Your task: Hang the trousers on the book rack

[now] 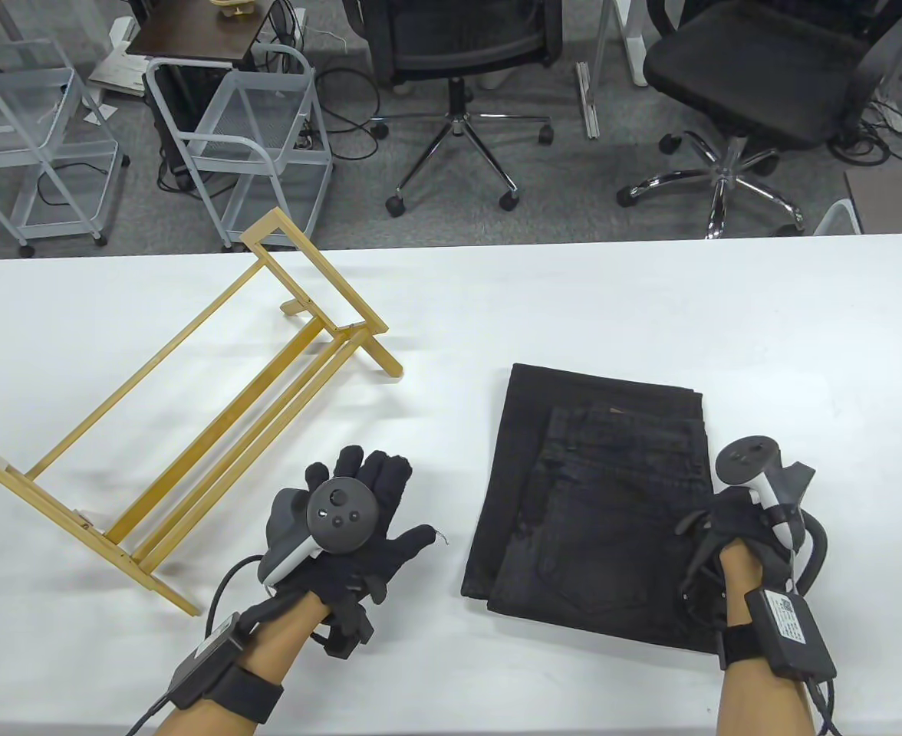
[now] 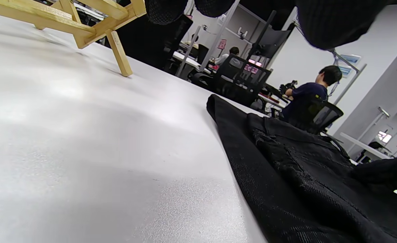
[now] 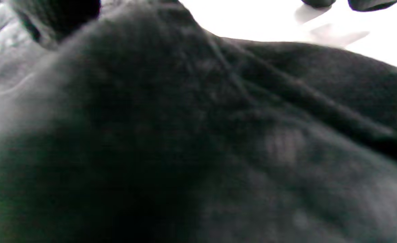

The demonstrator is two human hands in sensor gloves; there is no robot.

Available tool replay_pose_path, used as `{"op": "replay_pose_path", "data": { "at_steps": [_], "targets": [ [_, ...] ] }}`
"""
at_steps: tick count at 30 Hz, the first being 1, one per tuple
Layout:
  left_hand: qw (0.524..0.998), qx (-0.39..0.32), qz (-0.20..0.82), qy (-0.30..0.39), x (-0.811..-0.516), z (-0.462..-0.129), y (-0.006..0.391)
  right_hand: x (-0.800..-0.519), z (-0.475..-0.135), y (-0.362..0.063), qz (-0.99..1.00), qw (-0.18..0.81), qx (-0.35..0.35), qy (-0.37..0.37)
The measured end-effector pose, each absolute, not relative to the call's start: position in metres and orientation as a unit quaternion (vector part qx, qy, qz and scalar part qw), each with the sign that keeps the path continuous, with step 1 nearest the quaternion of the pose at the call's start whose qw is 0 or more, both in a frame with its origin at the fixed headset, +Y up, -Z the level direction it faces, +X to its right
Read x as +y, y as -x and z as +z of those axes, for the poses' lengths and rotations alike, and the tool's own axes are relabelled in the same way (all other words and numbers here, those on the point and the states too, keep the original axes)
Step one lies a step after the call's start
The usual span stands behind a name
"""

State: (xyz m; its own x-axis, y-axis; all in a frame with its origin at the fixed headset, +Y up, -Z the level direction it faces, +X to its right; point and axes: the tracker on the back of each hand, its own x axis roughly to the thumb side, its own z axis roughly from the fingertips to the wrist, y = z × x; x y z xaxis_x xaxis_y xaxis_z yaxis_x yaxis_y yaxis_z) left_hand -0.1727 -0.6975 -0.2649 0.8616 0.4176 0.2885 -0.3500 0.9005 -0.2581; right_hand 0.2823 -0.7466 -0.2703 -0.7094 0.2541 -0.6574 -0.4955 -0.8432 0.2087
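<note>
The wooden book rack stands at the left of the white table; one of its legs shows in the left wrist view. The black trousers lie folded flat right of centre and also show in the left wrist view. My left hand rests flat on the table with fingers spread, between rack and trousers, holding nothing. My right hand is at the trousers' right edge with its thumb on the cloth; its other fingers are hidden under the tracker. Dark cloth fills the right wrist view.
Beyond the table's far edge stand two office chairs and two grey wire trolleys on the carpet. Bare tabletop lies behind the trousers and to their right.
</note>
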Motion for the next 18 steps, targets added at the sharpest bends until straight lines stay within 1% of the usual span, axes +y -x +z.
{"op": "replay_pose_path", "data": {
  "at_steps": [3,6,8,11,18],
  "targets": [
    [0.961,-0.168,0.195,0.106,-0.7,-0.265,0.171,-0.743,-0.273,-0.278,0.912,0.197,0.172,0.316],
    [0.96,-0.169,0.194,0.111,-0.701,-0.265,0.169,-0.74,-0.276,-0.274,0.911,0.212,0.159,0.316],
    [0.959,-0.17,0.196,0.114,-0.702,-0.265,0.168,-0.741,-0.276,-0.273,0.901,0.236,0.162,0.325],
    [0.957,-0.173,0.199,0.124,-0.702,-0.265,0.168,-0.742,-0.276,-0.276,0.897,0.244,0.165,0.33],
    [0.952,-0.175,0.209,0.138,-0.703,-0.266,0.167,-0.74,-0.281,-0.266,0.907,0.217,0.147,0.329]
  ]
}}
